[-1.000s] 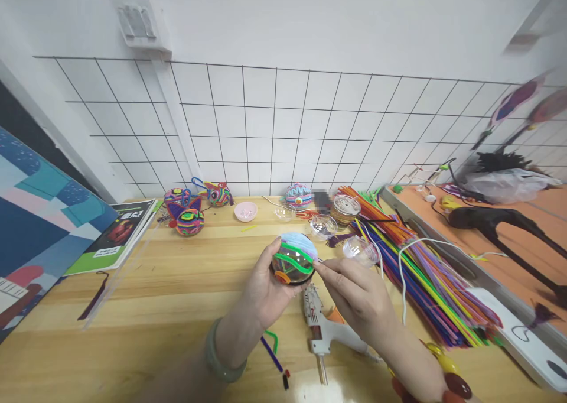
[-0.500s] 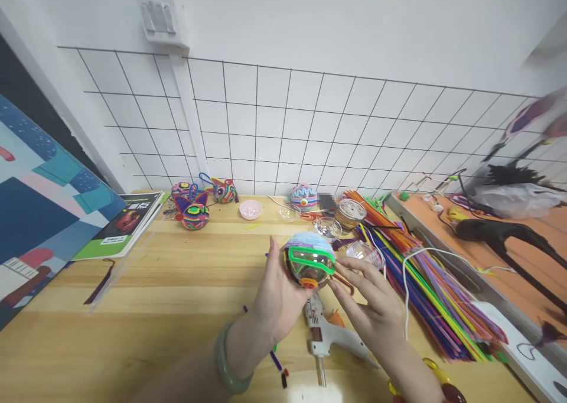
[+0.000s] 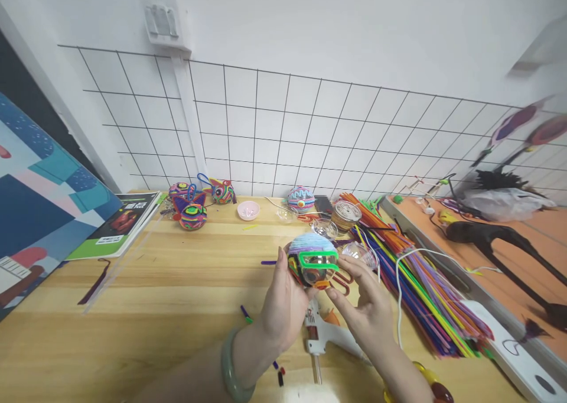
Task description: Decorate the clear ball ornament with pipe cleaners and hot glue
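The left hand (image 3: 283, 308) curls half open around the ball (image 3: 313, 244), above the glue gun (image 3: 330, 335). The right hand (image 3: 370, 299) pinches lightly at the ball's side. Cupping it softly and pressing the green strip (image 3: 318, 266) gently should work best.

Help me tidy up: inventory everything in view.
Held ball: one, multicoloured, in left hand
Other balls: four, multicoloured, by wall
Shells: three visible, clear, behind held ball
Dish: one, pink, by wall
Spool: one, gold, by wall
Pipe cleaners: many, mixed, right
Glue gun: one, white, below hands
Long box: one, white, right
Booklets: several, green-black, left
Panel: one, blue-patterned, far left
Figure: one, black, far right
Grid: one, black, wall
Table: one, wooden, underneath
Left hand: one, bare, holding ball
Right hand: one, bare, at ball
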Motion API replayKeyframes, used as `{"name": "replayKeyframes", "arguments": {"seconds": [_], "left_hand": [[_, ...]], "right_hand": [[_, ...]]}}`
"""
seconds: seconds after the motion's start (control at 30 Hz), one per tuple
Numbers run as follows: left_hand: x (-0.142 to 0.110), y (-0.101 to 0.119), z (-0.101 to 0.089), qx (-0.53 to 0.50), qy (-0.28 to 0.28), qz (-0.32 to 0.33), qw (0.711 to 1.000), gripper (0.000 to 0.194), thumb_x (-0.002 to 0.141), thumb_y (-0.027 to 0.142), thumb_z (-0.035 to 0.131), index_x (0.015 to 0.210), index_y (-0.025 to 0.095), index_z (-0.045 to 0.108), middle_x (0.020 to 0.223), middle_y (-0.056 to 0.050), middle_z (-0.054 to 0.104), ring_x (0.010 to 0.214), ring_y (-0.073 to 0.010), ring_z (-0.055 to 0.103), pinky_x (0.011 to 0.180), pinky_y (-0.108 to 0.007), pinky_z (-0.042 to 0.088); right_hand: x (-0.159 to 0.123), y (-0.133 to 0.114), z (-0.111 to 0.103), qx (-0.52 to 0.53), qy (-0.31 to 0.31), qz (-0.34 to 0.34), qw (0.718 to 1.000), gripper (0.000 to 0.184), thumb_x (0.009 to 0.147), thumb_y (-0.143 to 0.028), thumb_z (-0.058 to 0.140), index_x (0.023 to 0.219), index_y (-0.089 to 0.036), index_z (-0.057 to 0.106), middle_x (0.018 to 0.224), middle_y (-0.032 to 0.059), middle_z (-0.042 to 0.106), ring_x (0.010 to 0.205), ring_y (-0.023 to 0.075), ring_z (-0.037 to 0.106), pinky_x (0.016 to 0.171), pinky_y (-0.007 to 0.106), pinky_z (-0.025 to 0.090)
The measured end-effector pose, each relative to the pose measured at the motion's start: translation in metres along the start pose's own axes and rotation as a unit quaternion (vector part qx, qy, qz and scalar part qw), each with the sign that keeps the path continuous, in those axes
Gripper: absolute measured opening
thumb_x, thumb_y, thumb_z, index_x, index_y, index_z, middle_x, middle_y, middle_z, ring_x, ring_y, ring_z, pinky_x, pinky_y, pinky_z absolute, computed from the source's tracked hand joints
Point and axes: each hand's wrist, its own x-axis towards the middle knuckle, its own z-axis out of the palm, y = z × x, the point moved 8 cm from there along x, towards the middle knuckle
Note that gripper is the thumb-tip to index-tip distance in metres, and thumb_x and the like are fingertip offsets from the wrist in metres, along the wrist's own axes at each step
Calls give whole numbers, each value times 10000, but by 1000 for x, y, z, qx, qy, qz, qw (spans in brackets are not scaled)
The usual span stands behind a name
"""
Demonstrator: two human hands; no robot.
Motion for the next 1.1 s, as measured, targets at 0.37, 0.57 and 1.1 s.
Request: {"name": "replayKeyframes", "arguments": {"seconds": [0.37, 0.57, 1.1], "left_hand": [[-4, -3, 3, 20, 1, 29, 999, 447, 950, 474, 378, 1303, 230, 504, 1229, -81, 625, 1176, -221, 545, 965, -339, 423], [-7, -9, 3, 33, -8, 11, 999, 463, 893, 504, 497, 1319, 325, 470, 1356, -28, 536, 1268, -196, 465, 986, -304, 393], [-19, -12, 0, 321, -51, -241, 914, 567, 825, 492, 599, 1307, 247, 426, 1012, -157, 657, 771, -277, 724, 524, -291, 535]], "right_hand": [[-15, 22, 22, 57, 2, 135, 989, 613, 732, -425, 757, 1233, -228, 462, 1172, 130, 576, 1111, 300, 577, 890, 501, 515], [-9, 26, 23, 137, 33, 178, 974, 600, 734, -389, 762, 1212, -239, 431, 1163, 132, 560, 1086, 290, 581, 873, 476, 516], [28, 42, 6, 186, 27, 277, 942, 471, 703, -474, 721, 1034, -210, 517, 1029, 107, 684, 950, 272, 672, 794, 443, 565]]}}
